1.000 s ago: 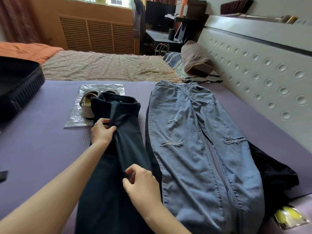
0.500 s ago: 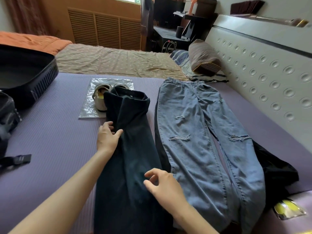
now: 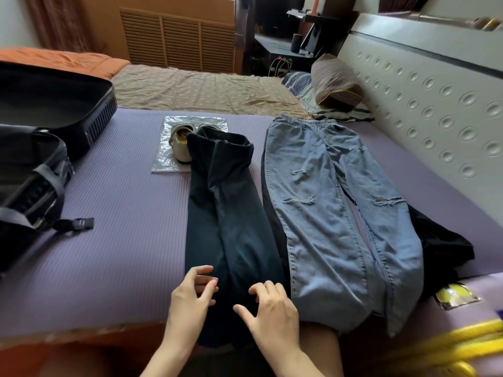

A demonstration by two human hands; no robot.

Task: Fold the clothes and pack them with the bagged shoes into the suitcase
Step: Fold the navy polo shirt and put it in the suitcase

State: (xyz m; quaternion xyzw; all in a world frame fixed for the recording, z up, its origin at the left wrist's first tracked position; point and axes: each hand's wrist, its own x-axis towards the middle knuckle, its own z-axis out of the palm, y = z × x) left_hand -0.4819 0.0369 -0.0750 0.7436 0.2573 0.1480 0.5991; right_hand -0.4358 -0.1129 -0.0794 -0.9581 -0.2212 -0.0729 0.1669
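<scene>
Dark navy trousers (image 3: 231, 213), folded lengthwise, lie on the purple bed mat. My left hand (image 3: 192, 297) and my right hand (image 3: 269, 308) rest near their leg ends at the bed's front edge, fingers loosely bent and spread, holding nothing. Light blue ripped jeans (image 3: 334, 208) lie flat to the right, over a black garment (image 3: 441, 240). A pair of beige shoes (image 3: 181, 142) in a clear plastic bag (image 3: 166, 159) sits behind the navy trousers, partly covered by their waistband. The open black suitcase (image 3: 100, 118) stands at the far left.
A black strap with a buckle (image 3: 79, 223) trails from the suitcase half at the left. A padded headboard (image 3: 435, 104) runs along the right. A brown pillow (image 3: 337, 85) lies at the back right. A yellow packet (image 3: 457, 296) lies at the front right corner.
Both hands let go of the navy trousers and moved back from their upper part to the leg ends at the bed's front edge. The camera pulled back, showing more suitcase.
</scene>
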